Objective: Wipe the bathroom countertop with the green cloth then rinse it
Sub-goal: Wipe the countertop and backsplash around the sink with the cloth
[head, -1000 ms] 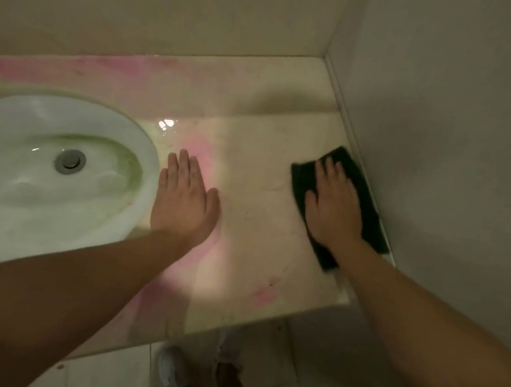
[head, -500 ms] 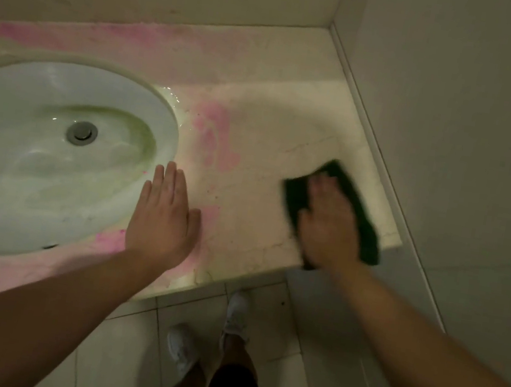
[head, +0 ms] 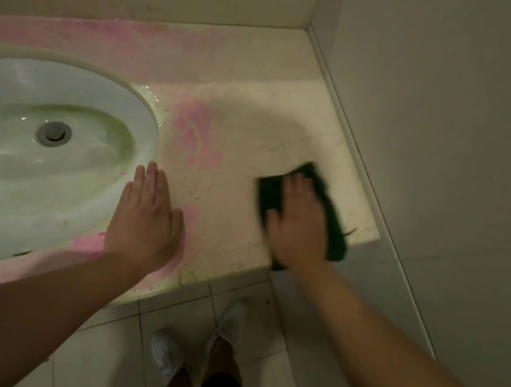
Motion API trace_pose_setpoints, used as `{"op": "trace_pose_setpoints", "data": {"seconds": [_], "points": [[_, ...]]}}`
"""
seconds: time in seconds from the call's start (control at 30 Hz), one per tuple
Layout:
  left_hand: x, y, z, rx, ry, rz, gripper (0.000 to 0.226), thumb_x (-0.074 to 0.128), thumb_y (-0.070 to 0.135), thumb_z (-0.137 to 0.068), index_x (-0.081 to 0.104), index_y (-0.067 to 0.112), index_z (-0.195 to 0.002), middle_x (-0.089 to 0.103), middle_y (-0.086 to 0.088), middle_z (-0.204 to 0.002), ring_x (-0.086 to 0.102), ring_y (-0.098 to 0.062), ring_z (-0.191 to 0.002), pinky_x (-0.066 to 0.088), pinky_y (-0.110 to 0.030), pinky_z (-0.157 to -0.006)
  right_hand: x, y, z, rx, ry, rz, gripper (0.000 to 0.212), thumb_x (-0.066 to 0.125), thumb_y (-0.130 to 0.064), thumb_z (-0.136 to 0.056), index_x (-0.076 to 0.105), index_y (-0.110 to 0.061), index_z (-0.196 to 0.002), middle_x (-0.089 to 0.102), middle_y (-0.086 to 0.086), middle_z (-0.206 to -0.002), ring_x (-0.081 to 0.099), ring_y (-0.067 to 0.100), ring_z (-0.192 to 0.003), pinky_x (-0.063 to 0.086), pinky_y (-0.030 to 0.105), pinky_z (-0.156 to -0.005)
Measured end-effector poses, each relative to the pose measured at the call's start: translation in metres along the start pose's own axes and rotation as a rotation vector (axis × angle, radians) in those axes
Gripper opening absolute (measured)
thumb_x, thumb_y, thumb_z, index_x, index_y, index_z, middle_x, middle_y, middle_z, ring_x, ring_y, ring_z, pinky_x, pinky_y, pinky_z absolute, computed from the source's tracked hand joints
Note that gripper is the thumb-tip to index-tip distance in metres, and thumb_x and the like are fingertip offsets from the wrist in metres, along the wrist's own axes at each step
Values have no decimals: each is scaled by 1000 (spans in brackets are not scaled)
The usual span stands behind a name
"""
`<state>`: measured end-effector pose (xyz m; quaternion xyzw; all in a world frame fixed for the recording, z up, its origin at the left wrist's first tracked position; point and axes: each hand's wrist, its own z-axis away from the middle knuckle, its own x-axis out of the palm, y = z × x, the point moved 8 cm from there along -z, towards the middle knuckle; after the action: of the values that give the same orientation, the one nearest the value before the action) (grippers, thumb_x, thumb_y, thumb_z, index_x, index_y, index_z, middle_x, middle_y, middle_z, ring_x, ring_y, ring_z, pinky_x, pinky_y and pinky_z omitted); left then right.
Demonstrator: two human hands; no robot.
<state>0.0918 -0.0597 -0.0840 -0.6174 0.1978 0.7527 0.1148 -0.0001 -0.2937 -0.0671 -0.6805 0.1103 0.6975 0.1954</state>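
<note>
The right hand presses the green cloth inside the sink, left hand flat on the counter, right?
No: head view shows the right hand pressing the cloth on the counter by the wall, not in the sink. The left hand does lie flat on the counter.

— How does our left hand [head: 147,220] lie?
— Flat, palm down, fingers straight and together, forearm reaching in from lower left.
— And our right hand [head: 300,226]?
— Palm down too, fingers extended, blurred; arm stretched out from lower right.
</note>
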Motion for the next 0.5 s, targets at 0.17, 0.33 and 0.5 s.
{"op": "trace_pose_setpoints", "data": {"seconds": [0.17,0.33,0.5], "points": [[0,2,-1,-4,4,17,69,17,39,-98,-1,0,-152,-3,-18,-162,-2,-30,-150,5,-41,-122,-8,32,-32,322,-1,8,85,21,-65,-91,9,-9,-155,10,18,-161,9,32,-149,12,47,-121],[-1,1,2,17,1,31,66,12,36,-99,0,-1,-152,-1,-19,-161,-3,-30,-150,7,-42,-122,23,-120,38,-238,-134,-59,74,31,-53,-93,15,-16,-155,14,10,-162,9,26,-150,10,43,-121],[0,0,1,18,16,64,68,17,37,-97,4,-2,-152,2,-21,-161,1,-31,-150,7,-42,-122,5,-9,20,-112,-51,51,69,37,-42,-91,29,-7,-150,32,15,-155,29,31,-143,26,45,-117]]}}
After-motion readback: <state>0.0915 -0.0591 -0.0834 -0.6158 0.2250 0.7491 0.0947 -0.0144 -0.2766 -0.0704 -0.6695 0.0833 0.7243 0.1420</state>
